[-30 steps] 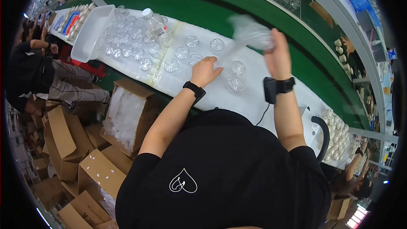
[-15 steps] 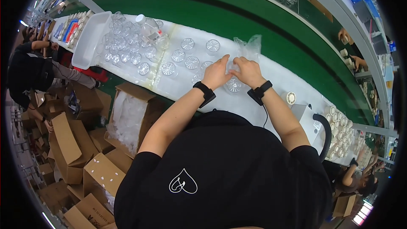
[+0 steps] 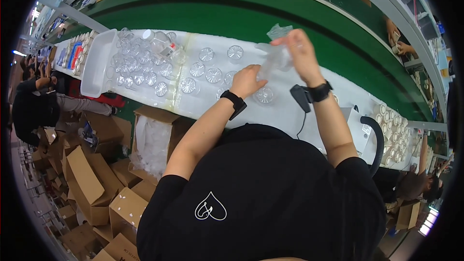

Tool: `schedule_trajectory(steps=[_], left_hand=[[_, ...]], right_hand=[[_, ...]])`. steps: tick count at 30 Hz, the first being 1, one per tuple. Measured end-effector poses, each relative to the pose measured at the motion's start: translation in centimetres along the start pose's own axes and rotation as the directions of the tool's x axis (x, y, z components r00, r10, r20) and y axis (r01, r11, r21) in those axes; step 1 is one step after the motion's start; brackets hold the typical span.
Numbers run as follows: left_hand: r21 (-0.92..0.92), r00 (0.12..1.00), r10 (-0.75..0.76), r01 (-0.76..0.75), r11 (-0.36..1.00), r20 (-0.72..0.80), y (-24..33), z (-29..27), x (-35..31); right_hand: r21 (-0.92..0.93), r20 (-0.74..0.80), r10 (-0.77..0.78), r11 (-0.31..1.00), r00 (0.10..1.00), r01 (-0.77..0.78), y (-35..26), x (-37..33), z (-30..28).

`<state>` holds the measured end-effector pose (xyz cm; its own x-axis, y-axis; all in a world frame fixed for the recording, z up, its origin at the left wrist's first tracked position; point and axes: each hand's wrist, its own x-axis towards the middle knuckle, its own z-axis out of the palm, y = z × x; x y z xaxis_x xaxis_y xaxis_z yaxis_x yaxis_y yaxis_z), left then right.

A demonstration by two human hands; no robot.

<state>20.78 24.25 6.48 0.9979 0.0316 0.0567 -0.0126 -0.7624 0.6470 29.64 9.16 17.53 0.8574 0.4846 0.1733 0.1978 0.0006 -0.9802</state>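
On the white tabletop (image 3: 208, 102), my right hand (image 3: 302, 55) is raised with its fingers closed on a crumpled clear plastic bag (image 3: 276, 60). Lower and to the left, my left hand (image 3: 245, 82) is curled beside the bag's bottom end. Its thumb and fingers close round something see-through that I cannot make out. Just in front of its thumb stands a clear cup (image 3: 264, 95) with a ribbed round base facing up. More such cups, among them one cup (image 3: 213, 75), stand left of this hand. I wear a black band on each wrist.
Clear cups (image 3: 137, 63) crowd the left, beside a clear bottle (image 3: 157, 41) and a white tub (image 3: 98, 65). At right are a black hose (image 3: 376, 140) and many pale round lids (image 3: 389, 128). A green conveyor (image 3: 208, 12) runs behind; open cartons (image 3: 87, 179) lie at lower left. Co-workers are at both sides.
My hands were together over the cups. The right hand has risen away to the upper right, pulling the plastic bag up with it, while the left hand stays near its place.
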Motion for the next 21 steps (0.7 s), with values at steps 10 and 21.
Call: schedule_trajectory(steps=[10, 21], left_hand=[[-0.025, 0.997, 0.002, -0.004, 1.000, -0.077, 1.3, -2.2, -1.9], [-0.026, 0.998, 0.024, -0.025, 0.999, -0.058, 2.8, 1.1, -5.1]], right_hand=[[-0.802, 0.289, -0.268, 0.456, 0.919, 0.385, 2.3, -4.9, -1.1], [-0.687, 0.307, -0.185, 0.636, 0.934, 0.352, 8.6, -8.4, 2.3]])
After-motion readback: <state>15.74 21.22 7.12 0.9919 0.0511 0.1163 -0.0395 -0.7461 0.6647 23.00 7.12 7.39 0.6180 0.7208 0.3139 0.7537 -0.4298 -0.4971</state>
